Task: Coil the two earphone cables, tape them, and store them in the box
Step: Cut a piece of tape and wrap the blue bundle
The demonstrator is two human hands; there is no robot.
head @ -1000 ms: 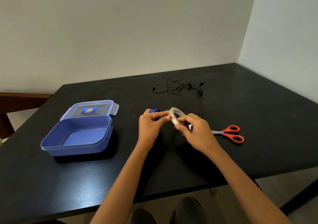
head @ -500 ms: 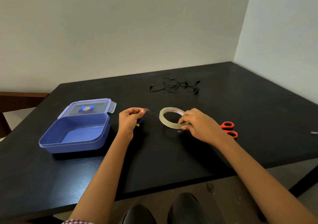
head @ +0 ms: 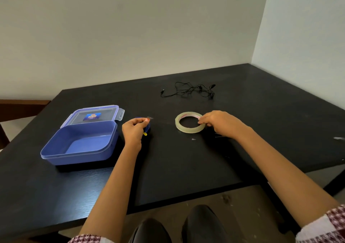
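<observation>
1. The blue plastic box (head: 78,158) stands open on the black table (head: 186,168), at about 9 o'clock from the middle of the table. Its clear lid (head: 106,114), with a small sticker on it, lies at 12 o'clock from the box, touching its far edge.
2. The left hand (head: 135,128) is just beside the box, at 3 o'clock from it. Its fingers are curled tight around the blue earphone cable (head: 147,128), which is a coiled bundle. Only a blue edge and a small yellow tip show below the fingers. I cannot tell if the bundle touches the table.
3. The clear tape roll (head: 188,130) lies flat on the table, at 3 o'clock from the left hand and apart from it.
4. The right hand (head: 220,124) is at 3 o'clock from the roll, and its fingertips (head: 201,121) grasp the rim on that side.
5. The black earphone cable (head: 188,90) lies loose and tangled at 12 o'clock from the roll, near the far edge of the table and well apart from both hands.
</observation>
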